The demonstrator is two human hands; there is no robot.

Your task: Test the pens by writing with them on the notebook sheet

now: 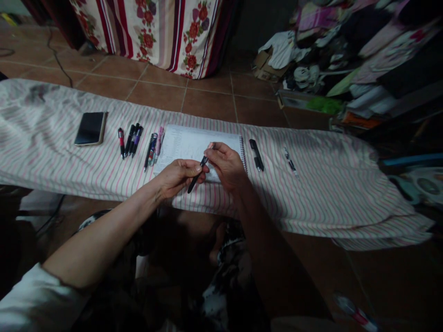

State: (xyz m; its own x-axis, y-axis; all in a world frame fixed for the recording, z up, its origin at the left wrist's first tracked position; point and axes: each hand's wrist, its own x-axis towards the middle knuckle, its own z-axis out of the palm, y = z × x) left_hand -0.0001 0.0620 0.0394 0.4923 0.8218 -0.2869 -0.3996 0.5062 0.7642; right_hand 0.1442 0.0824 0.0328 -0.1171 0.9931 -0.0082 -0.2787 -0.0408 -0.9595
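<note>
Hands (228, 166) close, fingers (188, 171) pinched, arms (114, 226) extended

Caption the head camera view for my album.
Left fingers and right fingers hold a dark pen over a spiral notebook on striped cloth, more pens nearby.

dim room, brown tiled floor (211, 102), floral striped curtain (164, 30).

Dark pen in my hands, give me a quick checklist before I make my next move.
1. Dark pen gripped by left hand: ok.
2. Right hand at the pen's upper end: ok.
3. Pen fully assembled: cannot tell, fingers cover part of it.
4. Notebook page unobstructed from this view: not ok, hands block part.
5. Phone apart from the notebook: ok, farther left, beyond the pens.
6. Striped cloth smooth: not ok, it has wrinkles.
</note>
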